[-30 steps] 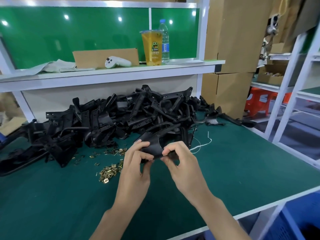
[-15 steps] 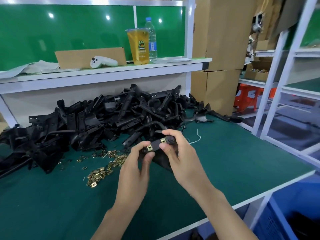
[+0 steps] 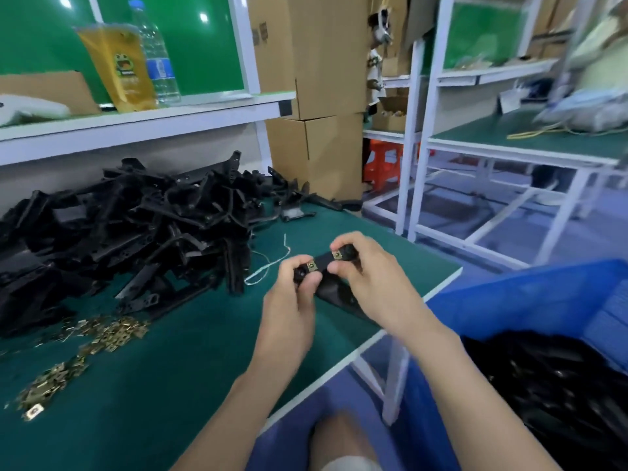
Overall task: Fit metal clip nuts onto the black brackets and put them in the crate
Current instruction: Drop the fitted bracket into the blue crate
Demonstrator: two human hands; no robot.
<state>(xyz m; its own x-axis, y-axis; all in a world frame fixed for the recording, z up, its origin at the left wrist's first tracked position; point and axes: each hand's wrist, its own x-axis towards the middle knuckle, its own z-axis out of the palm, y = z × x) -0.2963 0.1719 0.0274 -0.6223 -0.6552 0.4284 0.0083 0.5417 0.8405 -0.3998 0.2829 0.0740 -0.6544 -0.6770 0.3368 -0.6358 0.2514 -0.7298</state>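
Green felt covers your workbench, which fills the left and centre of the frame. At lower right sits the open blue plastic crate, with dark black parts piled inside it. Toward the upper left of the bench lies the tangled heap of black plastic brackets. At centre frame your left hand and right hand each pinch one end of a single black bracket, over the bench's right edge, near the crate. Loose brass-coloured metal clip nuts scatter at lower left; two fitted clip nuts show on the held bracket beside your fingertips.
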